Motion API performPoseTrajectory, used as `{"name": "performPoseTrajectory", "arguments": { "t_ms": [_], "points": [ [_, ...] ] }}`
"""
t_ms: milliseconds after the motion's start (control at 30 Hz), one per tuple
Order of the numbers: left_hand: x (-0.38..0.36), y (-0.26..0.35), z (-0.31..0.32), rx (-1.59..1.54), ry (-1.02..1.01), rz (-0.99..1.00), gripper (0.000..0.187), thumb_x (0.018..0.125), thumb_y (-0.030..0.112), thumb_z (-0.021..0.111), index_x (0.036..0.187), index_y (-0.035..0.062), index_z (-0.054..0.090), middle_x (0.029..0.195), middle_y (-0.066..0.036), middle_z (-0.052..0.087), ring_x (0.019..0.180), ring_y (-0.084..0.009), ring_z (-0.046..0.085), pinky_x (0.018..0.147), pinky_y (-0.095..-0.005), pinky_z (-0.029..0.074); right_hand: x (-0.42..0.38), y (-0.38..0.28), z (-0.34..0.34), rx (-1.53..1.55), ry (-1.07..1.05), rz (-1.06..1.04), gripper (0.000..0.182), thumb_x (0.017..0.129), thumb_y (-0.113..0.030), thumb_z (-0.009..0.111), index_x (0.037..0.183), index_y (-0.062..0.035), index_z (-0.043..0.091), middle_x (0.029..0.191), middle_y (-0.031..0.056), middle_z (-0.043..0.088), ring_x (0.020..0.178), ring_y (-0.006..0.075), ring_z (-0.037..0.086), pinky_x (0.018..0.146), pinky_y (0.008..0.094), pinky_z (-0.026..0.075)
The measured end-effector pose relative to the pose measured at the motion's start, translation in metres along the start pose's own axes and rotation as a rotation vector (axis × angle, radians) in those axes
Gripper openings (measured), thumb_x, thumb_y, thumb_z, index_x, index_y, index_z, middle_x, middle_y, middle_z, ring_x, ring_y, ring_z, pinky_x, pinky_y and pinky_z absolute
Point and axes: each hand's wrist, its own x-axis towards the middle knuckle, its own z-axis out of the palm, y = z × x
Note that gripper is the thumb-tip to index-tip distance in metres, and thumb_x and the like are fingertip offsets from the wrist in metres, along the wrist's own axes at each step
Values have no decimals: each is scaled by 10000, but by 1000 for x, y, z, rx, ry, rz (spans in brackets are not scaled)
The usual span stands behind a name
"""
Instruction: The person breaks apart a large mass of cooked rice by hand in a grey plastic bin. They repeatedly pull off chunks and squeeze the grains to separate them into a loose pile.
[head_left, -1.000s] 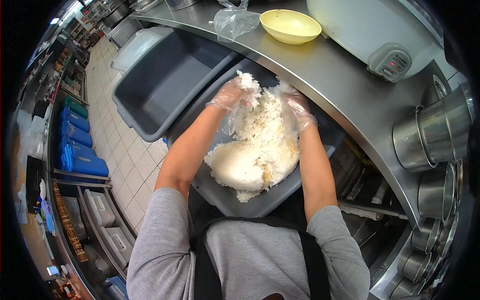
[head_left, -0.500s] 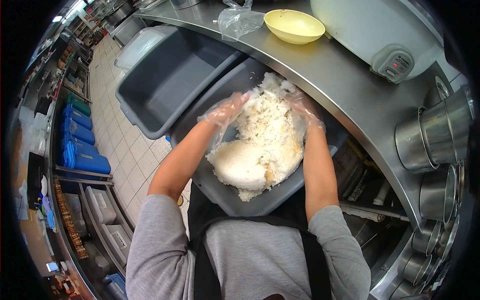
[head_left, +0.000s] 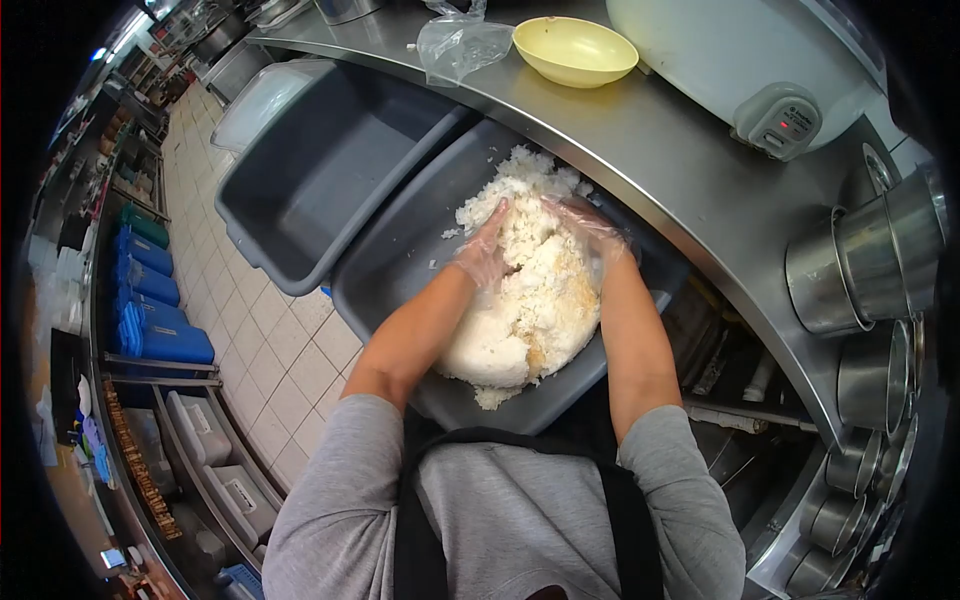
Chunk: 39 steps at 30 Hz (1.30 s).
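Note:
A large mound of cooked white rice (head_left: 545, 270) sits in a grey plastic tub (head_left: 400, 235), broken up at the far side and smooth and rounded nearer my body. Yellowish, browned patches mark its right side. My left hand (head_left: 485, 252), in a clear plastic glove, presses against the rice from the left, fingers stretched forward and partly sunk in it. From the right, my right hand (head_left: 594, 230), gloved the same way, lies on the rice with its fingers extended inward. Some fingertips are hidden by rice. Loose grains cling to the tub's floor.
A second grey tub (head_left: 330, 150) stands at the left. On the steel counter (head_left: 690, 190) are a yellow bowl (head_left: 575, 52), a plastic bag (head_left: 462, 50) and a rice cooker (head_left: 720, 60) with a lit red light. Metal pots (head_left: 825, 275) line the right; blue bins (head_left: 165, 335) stand far left.
My left hand has moved right and nearer my body, into the rice. My right hand has shifted slightly inward. The clump at the far end has come apart into looser rice.

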Motion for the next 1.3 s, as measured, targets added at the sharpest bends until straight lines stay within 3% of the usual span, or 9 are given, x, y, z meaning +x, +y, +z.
{"name": "performPoseTrajectory", "arguments": {
  "t_ms": [300, 367, 600, 700, 800, 900, 967, 1133, 1300],
  "points": [
    [14, 41, 37, 224, 218, 50, 912, 745, 670, 598, 1435, 160, 289, 1441, -134, 349, 1310, -341, 339, 1050, -595, 207, -6, -44, 28, 114, 22, -108, 562, 834, -239, 656, 1284, 35, 462, 1193, 119, 571, 1001, 179, 579, 830, 277, 497],
    [5, 48, 42, 315, 178, 39, 885, 733, 656, 621, 1423, 186, 329, 1468, -140, 299, 1322, -361, 311, 1052, -613, 165, 4, -48, 24, -391, -115, 174, 553, 810, -264, 680, 1234, 45, 506, 1142, 135, 593, 974, 169, 578, 774, 274, 513],
    [20, 49, 27, 354, -59, 336, 441, 756, 154, 701, 1135, -40, 587, 1080, -120, 650, 972, -212, 606, 937, -315, 407, 7, -39, 28, -297, 467, 2, 787, 672, -331, 747, 1277, 67, 440, 1298, 244, 472, 1182, 324, 471, 974, 324, 394],
    [23, 65, 26, 542, -30, 313, 389, 809, 207, 615, 1160, 39, 625, 1181, -163, 603, 1133, -252, 536, 987, -329, 384, 10, -37, 19, -166, 511, -91, 673, 680, -331, 727, 1207, 31, 517, 1220, 219, 537, 1105, 294, 518, 938, 335, 417],
    [27, 80, 22, 560, 62, 511, 309, 755, 185, 700, 968, -37, 670, 933, -99, 679, 825, -170, 614, 760, -298, 471, 26, -24, -6, -539, 373, 144, 516, 732, -367, 699, 1078, 2, 599, 1087, 177, 608, 1008, 266, 554, 889, 362, 436],
    [17, 96, 28, 720, 242, 464, 380, 769, 240, 694, 1018, -43, 655, 975, -110, 667, 880, -182, 596, 791, -308, 452, 73, 47, -25, -575, 776, -268, 390, 895, -350, 497, 1046, -5, 599, 1069, 142, 617, 991, 261, 556, 885, 365, 437],
    [21, 101, 24, 676, 383, 367, 485, 780, 308, 686, 1102, -48, 612, 1072, -131, 632, 975, -194, 569, 850, -323, 432, -3, -34, -1, -732, 819, -302, 368, 893, -275, 519, 1160, -26, 567, 1128, 186, 589, 1061, 286, 552, 970, 360, 415],
    [29, 111, -2, 726, 48, 246, 639, 750, 366, 726, 1238, -2, 539, 1199, -162, 574, 1063, -258, 549, 932, -331, 400, -1, -20, -19, -964, 650, -131, 356, 916, -312, 459, 1094, -31, 588, 1050, 127, 606, 976, 262, 570, 908, 367, 443],
    [35, 112, 4, 1451, 313, 564, 574, 752, 351, 728, 1168, -9, 564, 1164, -203, 593, 1098, -303, 559, 937, -361, 407, 1, -16, -17, -1001, 728, -242, 360, 919, -325, 440, 1046, -31, 603, 987, 104, 622, 909, 263, 585, 847, 379, 464]
  ]
}}
